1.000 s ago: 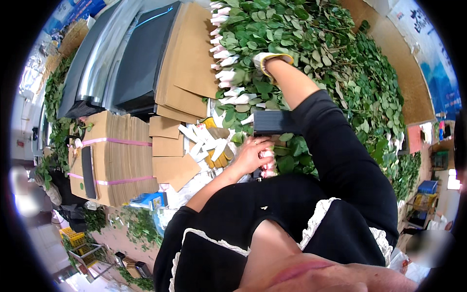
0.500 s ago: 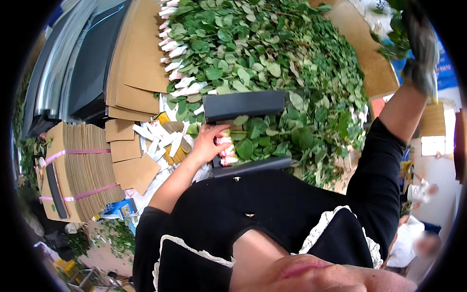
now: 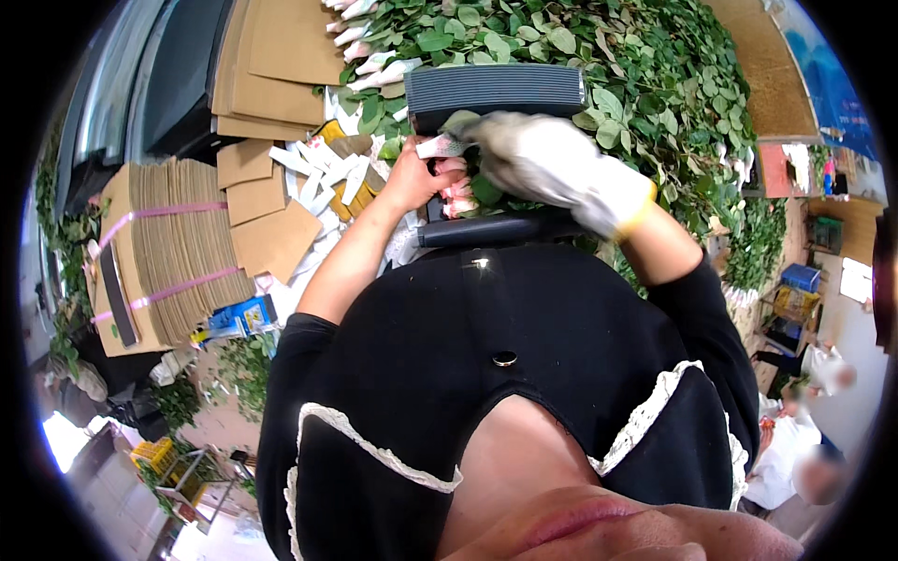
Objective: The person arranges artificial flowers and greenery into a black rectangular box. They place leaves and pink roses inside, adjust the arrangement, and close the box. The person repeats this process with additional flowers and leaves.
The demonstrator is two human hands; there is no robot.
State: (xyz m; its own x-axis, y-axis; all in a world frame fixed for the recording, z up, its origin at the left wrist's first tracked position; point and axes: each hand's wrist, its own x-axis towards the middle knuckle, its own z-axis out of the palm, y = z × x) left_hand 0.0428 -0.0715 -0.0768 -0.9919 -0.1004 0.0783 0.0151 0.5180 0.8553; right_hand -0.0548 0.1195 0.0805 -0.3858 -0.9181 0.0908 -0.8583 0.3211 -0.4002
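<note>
My bare left hand (image 3: pixel 421 178) is at the left end of a black trough, its fingers curled round a cluster of pink-and-white wrapped flower heads (image 3: pixel 456 194). One more flower head in a white sleeve (image 3: pixel 440 147) lies by its fingertips. My right hand (image 3: pixel 547 159), in a white glove with a yellow cuff, is over the trough close to that sleeved head; its fingers are smeared by motion. Leafy stems under the glove are mostly hidden. The trough has a ribbed black far wall (image 3: pixel 496 92) and a black near wall (image 3: pixel 500 229) against my shirt.
Leafy cut stems (image 3: pixel 636 56) with white-sleeved heads cover the table beyond. Loose white sleeves (image 3: pixel 323 173) and a yellow glove (image 3: pixel 369 194) lie at left, beside cardboard sheets (image 3: pixel 281 47) and a strapped cardboard stack (image 3: pixel 178 243). Other people (image 3: pixel 786 458) are at far right.
My gloved right hand has come from the far upper right, where it was near leafy stems, down over the trough. A white-sleeved flower head now shows by my left fingers. The view has shifted.
</note>
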